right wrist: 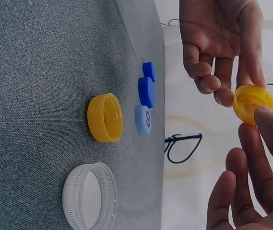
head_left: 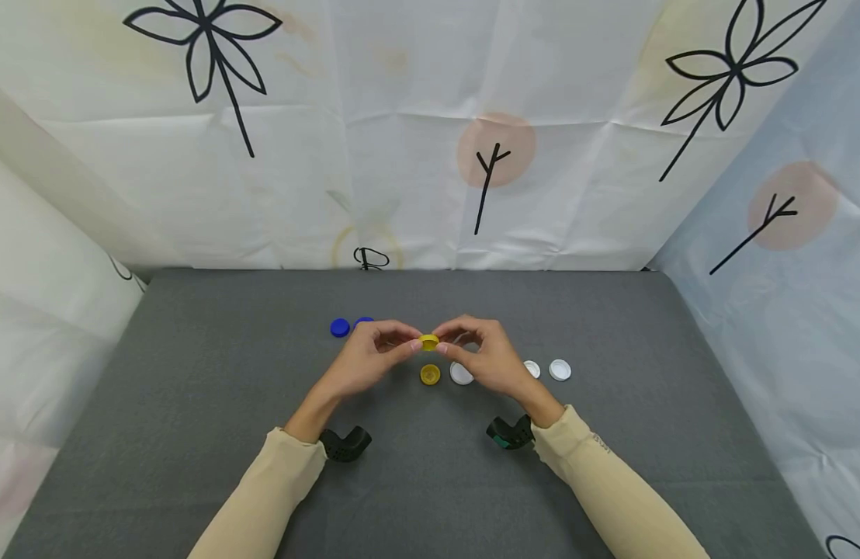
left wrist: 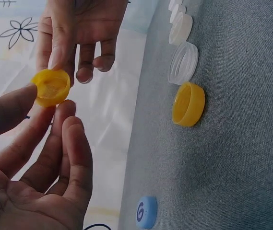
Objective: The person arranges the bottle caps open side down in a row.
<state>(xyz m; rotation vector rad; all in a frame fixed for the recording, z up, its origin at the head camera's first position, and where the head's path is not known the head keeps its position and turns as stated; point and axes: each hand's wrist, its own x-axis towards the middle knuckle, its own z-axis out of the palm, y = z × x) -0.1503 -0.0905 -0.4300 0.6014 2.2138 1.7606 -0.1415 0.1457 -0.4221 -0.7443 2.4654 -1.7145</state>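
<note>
A small yellow bottle cap (head_left: pixel 428 342) is held up above the table between both hands, its hollow side showing. My left hand (head_left: pixel 370 355) pinches its left edge between thumb and fingers. The right hand (head_left: pixel 491 359) pinches the opposite edge the same way. In the left wrist view the raised cap (left wrist: pixel 53 87) has a thumb of each hand on its rim, the other fingers loosely bent. Below, a second yellow cap (head_left: pixel 430 375) lies on the grey table, hollow side up in the head view. Beside it is a whitish translucent cap (head_left: pixel 461 374), partly covered by the right hand.
Two blue caps (head_left: pixel 340 328) lie left of the hands, one partly hidden. A light blue cap (right wrist: pixel 143 120) with a dark numeral stands out near them in the right wrist view. White caps (head_left: pixel 560 369) lie to the right. Patterned white cloth (head_left: pixel 402 178) hangs behind the table.
</note>
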